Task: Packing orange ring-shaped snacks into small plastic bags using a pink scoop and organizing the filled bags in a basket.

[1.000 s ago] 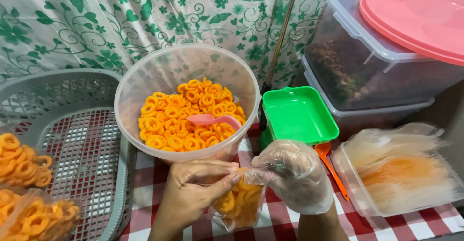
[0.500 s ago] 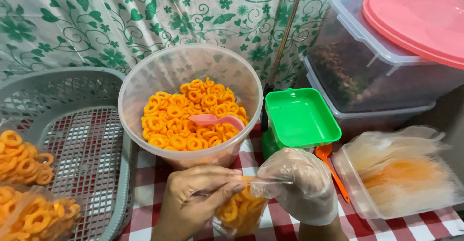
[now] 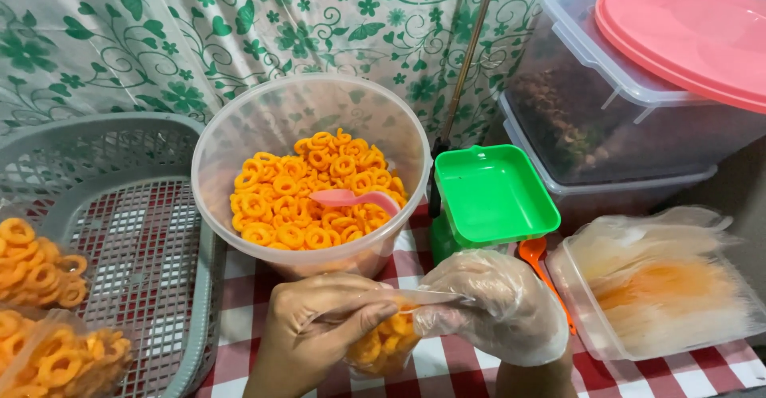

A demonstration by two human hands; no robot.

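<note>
Pinching the mouth of a small clear bag of orange ring snacks, both hands meet at the near edge of the table. The bare left hand grips the bag's top film between thumb and fingers, and the right hand, in a thin clear glove, clamps the same strip from the other side. The bag hangs just below them, filled with rings. Closing it well, I judge, calls for keeping the film flat and taut between the two grips, with the rings settled low so none sit in the seam.

Just behind the hands stands a big clear tub half full of the same rings, a pink scoop lying on them. Right of it sits a green tray with an orange spoon beside it. At the table's right edge is a box of empty bags; at the left edge, a grey basket holds filled packs.
</note>
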